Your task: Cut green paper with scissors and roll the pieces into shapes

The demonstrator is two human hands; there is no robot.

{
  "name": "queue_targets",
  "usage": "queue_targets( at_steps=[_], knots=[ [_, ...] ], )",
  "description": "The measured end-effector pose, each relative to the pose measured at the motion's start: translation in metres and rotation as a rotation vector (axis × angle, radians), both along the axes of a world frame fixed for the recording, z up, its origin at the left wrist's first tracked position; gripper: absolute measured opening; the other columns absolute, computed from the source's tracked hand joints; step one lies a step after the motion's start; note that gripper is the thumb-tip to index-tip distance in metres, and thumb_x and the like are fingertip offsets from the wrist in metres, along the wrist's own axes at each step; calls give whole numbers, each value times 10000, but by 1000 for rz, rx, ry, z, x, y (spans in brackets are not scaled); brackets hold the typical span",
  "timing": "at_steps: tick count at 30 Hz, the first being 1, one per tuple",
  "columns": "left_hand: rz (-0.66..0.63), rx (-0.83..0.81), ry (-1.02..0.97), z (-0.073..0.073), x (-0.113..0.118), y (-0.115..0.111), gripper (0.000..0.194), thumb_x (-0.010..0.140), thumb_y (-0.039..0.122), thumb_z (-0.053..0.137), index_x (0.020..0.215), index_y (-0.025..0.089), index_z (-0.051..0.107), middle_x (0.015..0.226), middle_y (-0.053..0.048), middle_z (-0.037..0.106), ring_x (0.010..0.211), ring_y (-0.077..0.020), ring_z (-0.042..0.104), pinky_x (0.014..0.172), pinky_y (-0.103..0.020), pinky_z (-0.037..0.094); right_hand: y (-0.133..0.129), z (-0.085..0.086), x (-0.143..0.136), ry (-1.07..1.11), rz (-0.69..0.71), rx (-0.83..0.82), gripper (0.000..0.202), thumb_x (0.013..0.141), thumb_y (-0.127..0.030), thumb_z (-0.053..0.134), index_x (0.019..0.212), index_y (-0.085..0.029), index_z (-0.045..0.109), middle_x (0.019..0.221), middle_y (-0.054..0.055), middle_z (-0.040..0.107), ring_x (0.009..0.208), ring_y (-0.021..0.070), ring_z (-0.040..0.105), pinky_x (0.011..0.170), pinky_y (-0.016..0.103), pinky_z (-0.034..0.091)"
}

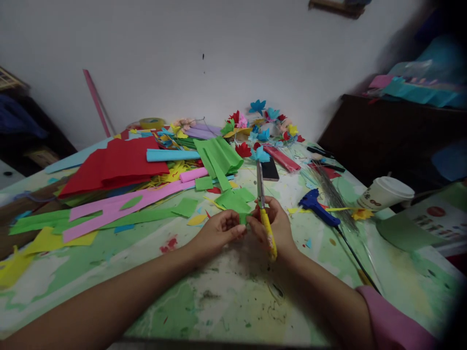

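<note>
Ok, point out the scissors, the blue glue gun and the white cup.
Scissors (266, 221): head view, upper yellow handle.
Blue glue gun (318, 209): head view, middle of the body.
White cup (378, 197): head view, side wall.

left fingers (233, 234): on green paper (243, 218) | right fingers (256, 228): yellow-handled scissors (264, 215) | table (204, 311): blue glue gun (319, 209)
</note>
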State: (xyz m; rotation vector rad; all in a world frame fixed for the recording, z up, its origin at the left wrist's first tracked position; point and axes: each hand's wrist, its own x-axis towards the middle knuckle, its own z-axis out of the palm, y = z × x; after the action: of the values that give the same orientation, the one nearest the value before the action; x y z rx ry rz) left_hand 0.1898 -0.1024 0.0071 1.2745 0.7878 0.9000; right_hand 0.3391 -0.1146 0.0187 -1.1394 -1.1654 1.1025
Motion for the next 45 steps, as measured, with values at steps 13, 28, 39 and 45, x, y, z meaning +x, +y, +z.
queue_targets(
  at_steps=[13,28,39,45],
  knots=[
    [216,-317,-468,5,-10,12,224,670,182,747,777,137,554,654,9,606,568,-52,564,551,-128,472,4,14,34,-1054,19,195,399,726,-337,602,1078,-211,463,830,23,597,712,181,552,614,262,384],
    [329,-285,-478,-1,-11,16,211,600,65,747,766,134,636,728,20,635,618,-43,564,614,-126,490,-3,8,23,-1272,137,254,547,743,-486,597,1176,-170,487,1033,118,594,969,261,549,835,343,415],
    [290,-269,-515,0,-9,13,225,592,94,775,777,141,655,769,20,656,705,-59,601,686,-142,510,-6,8,21,-1283,170,260,575,772,-568,545,1184,-169,494,971,104,596,913,235,557,770,309,415],
    [261,-271,-489,-2,-9,12,191,637,114,757,805,137,669,812,4,662,749,-70,604,720,-154,510,-5,6,23,-1292,170,260,598,781,-562,531,1236,-179,476,976,101,597,906,238,560,760,313,419]
  ],
)
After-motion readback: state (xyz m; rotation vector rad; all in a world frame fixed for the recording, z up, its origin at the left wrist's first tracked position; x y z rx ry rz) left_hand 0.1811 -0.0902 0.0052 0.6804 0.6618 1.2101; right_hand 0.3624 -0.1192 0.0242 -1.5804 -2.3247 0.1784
